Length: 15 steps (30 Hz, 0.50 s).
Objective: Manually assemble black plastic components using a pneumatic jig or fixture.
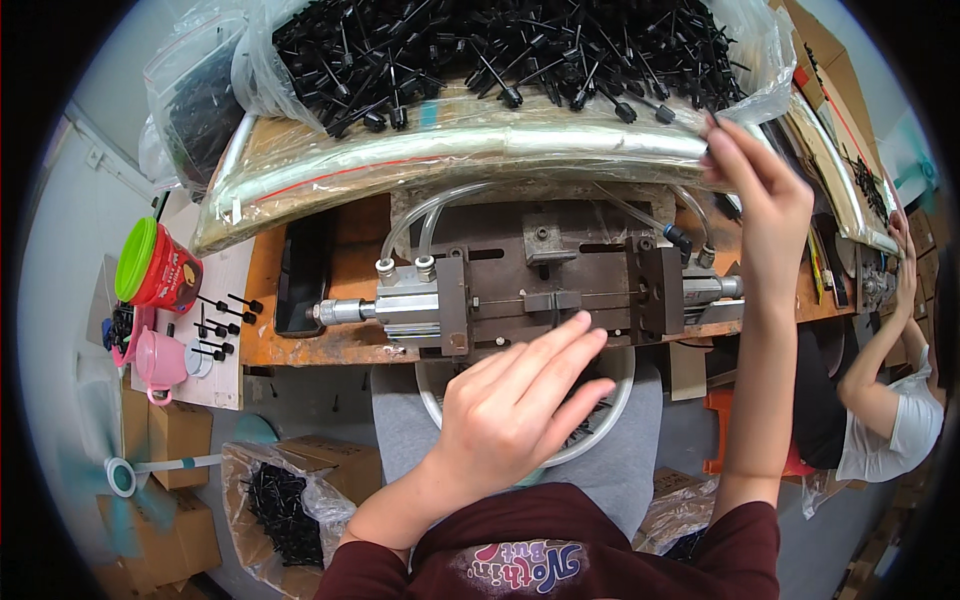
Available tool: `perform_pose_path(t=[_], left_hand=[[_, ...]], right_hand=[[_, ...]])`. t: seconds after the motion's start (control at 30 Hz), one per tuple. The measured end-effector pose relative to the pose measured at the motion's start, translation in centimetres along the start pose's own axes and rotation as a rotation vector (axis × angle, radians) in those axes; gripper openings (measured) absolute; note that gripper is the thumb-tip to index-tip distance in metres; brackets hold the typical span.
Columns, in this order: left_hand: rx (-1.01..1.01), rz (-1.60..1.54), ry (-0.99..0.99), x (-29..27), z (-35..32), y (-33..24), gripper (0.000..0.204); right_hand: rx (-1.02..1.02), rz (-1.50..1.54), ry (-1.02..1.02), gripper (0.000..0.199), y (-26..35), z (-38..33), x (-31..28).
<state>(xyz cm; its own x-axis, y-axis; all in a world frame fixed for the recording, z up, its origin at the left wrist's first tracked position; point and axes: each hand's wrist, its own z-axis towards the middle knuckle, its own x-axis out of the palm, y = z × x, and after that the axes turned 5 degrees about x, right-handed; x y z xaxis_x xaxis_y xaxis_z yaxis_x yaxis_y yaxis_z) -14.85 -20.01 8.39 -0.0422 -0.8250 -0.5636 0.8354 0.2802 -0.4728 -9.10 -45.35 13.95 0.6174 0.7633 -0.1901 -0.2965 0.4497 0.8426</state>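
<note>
My left hand [515,405] hovers over the front of a metal pneumatic fixture [590,275], its fingers stretched out and fingertips close to the small clamp block [552,301] in the middle. Up at the right, my right hand [765,185] pinches a small dark piece at the front edge of a heap of black plastic parts with thin metal shafts [500,55]. Most of that piece is hidden by the fingers. The heap lies on a plastic-wrapped tray [450,155] above the fixture. On my lap, partly behind my left hand, rests a white bucket [622,400] with black parts inside.
Air hoses [430,215] run to the fixture's cylinders. To the left stand a red tub with green rim [165,265], a pink cup [160,360] and several loose black parts [215,325]. A bag of parts [285,510] is below. Another person [890,410] works at the right.
</note>
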Motion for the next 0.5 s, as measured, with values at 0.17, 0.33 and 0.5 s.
perform_pose_path(t=[0.17, 0.33, 0.5], left_hand=[[0.078, 0.069, -0.255, 1.3, 1.7, 0.2, 0.038], [0.08, 0.002, -0.189, 0.3, 0.2, 1.1, 0.033], [-0.074, -0.051, -0.164, 0.0, -0.6, 0.3, 0.031]], right_hand=[[0.202, 0.318, 0.223, 0.019, 2.6, -9.7, 3.1], [0.157, 0.161, 0.271, 0.021, 3.1, -14.2, 3.3], [0.303, 0.204, 0.34, 0.021, 2.7, -15.6, 2.8]])
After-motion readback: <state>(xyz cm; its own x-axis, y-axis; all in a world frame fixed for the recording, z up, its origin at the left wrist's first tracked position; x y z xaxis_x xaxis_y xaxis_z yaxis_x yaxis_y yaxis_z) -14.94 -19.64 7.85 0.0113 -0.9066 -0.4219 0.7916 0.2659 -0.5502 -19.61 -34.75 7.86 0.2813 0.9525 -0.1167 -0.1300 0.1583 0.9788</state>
